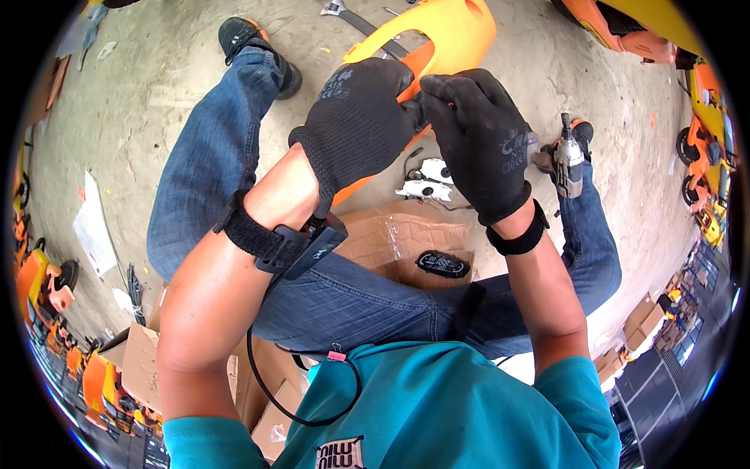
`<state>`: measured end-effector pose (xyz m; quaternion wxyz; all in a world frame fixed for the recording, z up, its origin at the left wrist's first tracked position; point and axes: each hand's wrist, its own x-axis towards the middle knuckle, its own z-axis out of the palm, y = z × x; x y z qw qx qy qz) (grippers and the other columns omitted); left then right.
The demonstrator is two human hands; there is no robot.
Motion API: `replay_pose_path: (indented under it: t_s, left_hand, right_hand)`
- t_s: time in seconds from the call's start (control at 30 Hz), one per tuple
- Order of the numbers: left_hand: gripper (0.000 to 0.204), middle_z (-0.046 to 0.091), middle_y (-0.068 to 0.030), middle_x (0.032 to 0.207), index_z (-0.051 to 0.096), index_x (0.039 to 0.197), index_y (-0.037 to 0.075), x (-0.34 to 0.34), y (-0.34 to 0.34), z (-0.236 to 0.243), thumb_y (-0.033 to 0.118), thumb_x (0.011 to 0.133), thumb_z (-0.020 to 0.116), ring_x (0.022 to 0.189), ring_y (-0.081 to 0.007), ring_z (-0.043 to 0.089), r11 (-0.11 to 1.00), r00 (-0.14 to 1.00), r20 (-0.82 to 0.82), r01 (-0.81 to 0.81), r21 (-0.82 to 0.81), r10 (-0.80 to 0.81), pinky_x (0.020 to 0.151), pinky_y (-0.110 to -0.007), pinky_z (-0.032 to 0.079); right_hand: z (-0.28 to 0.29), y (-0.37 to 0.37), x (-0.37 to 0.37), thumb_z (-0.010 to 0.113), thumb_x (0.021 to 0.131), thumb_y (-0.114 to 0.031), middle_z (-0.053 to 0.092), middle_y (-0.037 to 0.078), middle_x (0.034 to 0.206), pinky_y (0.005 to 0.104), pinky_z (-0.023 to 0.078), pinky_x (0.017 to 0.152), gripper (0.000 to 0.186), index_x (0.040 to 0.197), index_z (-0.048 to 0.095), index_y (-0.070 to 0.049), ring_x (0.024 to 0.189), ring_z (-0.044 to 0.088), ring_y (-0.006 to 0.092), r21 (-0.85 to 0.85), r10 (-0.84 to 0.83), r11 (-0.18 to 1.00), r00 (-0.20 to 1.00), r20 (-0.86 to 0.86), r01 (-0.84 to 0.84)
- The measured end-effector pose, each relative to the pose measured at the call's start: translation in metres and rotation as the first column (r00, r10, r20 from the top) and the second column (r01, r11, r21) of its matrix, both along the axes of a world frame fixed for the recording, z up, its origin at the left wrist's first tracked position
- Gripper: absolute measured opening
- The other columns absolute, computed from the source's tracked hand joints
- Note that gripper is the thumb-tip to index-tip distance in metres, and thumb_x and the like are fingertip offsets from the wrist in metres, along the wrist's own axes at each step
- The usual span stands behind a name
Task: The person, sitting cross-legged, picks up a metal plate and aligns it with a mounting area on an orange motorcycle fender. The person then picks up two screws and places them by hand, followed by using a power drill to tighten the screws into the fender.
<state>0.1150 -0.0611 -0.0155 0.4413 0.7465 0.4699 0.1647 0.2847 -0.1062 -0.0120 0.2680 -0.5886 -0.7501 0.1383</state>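
An orange plastic panel (461, 35) with curved cut-outs reaches out beyond my hands and shows again under my left wrist. My left hand (351, 117), in a black glove, is closed around the panel's middle, its thumb toward the other hand. Close against it, my right hand (480, 133), also gloved, has its thumb and fingers pinched together over the panel's edge. Whatever is between those fingertips is hidden. Below the hands, white lamp-like parts (426, 184) with dark wires lie on the floor.
Beside my right leg stands a cordless impact driver (570, 160). An adjustable wrench (363, 27) lies past the panel. Flattened cardboard (375, 234) with a black oval part (443, 264) sits between my legs. Cardboard boxes (141, 363) are at the left, orange ride-on vehicles (707, 129) at the right.
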Motion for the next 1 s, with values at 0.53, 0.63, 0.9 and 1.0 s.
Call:
replay_pose_path:
  t_s: [0.53,0.63,0.9,1.0]
  left_hand:
    - [0.022,0.057,-0.0178,0.068,0.06,0.083,-0.004,-0.005,0.002,-0.011,0.016,0.086,0.069,0.06,-0.0252,0.053,1.0,0.998,0.056,0.025,0.018,-0.026,0.062,-0.038,0.045]
    - [0.024,0.06,-0.021,0.07,0.062,0.082,-0.002,0.0,0.008,-0.008,0.02,0.086,0.069,0.066,-0.0347,0.058,0.997,0.999,-0.001,0.049,-0.054,-0.049,0.063,-0.042,0.047]
    - [0.029,0.066,-0.0048,0.079,0.066,0.108,-0.003,-0.016,0.017,-0.006,0.021,0.093,0.065,0.067,-0.0082,0.057,0.993,0.991,-0.06,0.116,-0.006,-0.116,0.061,-0.027,0.048]
    - [0.026,0.07,-0.0163,0.084,0.069,0.1,-0.001,-0.004,0.022,0.015,0.02,0.085,0.069,0.074,-0.0229,0.065,0.994,0.987,-0.154,0.018,-0.112,-0.036,0.066,-0.035,0.049]
  right_hand:
    - [-0.026,-0.002,-0.006,0.071,0.076,-0.01,0.056,0.008,0.085,0.0361,0.053,0.073,0.022,0.095,0.062,-0.007,0.082,0.059,0.0266,0.139,-0.015,0.99,0.992,0.122,-0.002]
    - [-0.034,-0.002,-0.002,0.071,0.081,-0.012,0.059,0.01,0.086,0.0352,0.053,0.067,0.018,0.096,0.064,-0.005,0.078,0.063,0.0263,0.113,-0.032,0.993,0.995,0.099,0.02]
    - [-0.027,-0.014,0.094,0.063,0.096,-0.02,0.071,0.01,0.084,0.0327,0.052,0.069,0.019,0.103,0.069,-0.003,0.077,0.067,0.0169,-0.322,-0.175,0.934,0.984,-0.042,0.152]
    - [-0.071,-0.05,0.126,0.059,0.094,-0.019,0.069,0.016,0.089,0.0419,0.053,0.071,0.015,0.094,0.067,-0.006,0.084,0.067,0.0339,-0.55,0.307,0.823,0.925,0.222,-0.141]
